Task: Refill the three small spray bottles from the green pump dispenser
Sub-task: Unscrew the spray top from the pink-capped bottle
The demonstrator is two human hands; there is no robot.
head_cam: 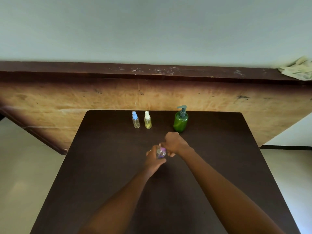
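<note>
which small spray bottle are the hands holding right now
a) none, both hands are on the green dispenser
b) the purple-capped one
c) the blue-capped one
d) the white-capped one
B: the left hand and right hand both grip the purple-capped bottle at mid-table, while the blue-capped bottle and white-capped bottle stand apart at the far edge, left of the green pump dispenser.

Left hand (154,157), right hand (174,143), both clenched.
</note>
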